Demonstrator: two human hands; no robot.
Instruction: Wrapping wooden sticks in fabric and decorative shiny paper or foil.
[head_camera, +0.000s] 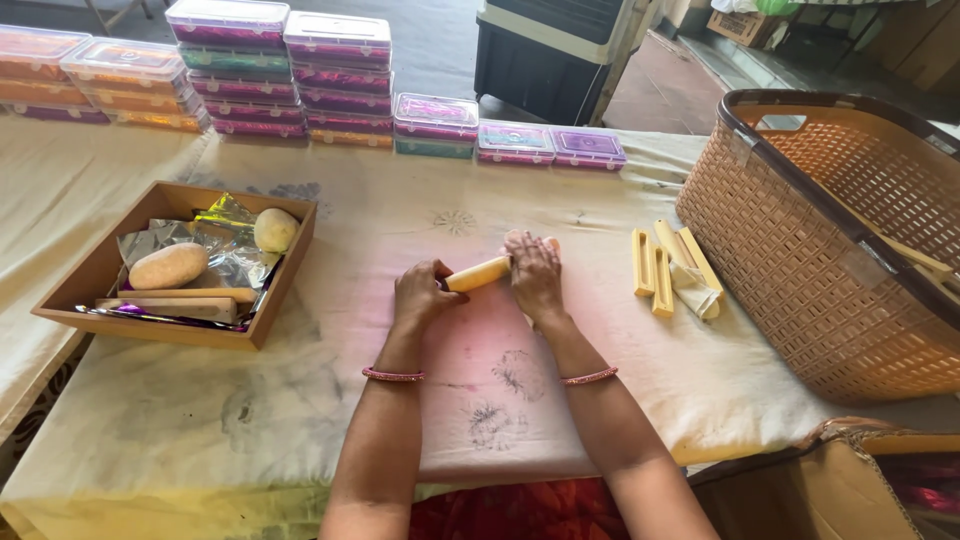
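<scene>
Left hand (424, 292) curled shut around one end of a yellow roll (478, 273), fingers wrapped over it. Right hand (533, 272) half open, fingers bent down over the roll's other end, pressing it to the cloth-covered table (330, 400). The roll lies between both hands, mid-table, tilted slightly up to the right. Pink bangles on both wrists. Just right: yellow wooden moulds (660, 268). Further right, a woven plastic basket (830, 250). Left: wooden tray (100, 285) holding dough lumps (168, 265) and shiny foil. Far edge: stacked clear-lidded boxes (340, 75).
</scene>
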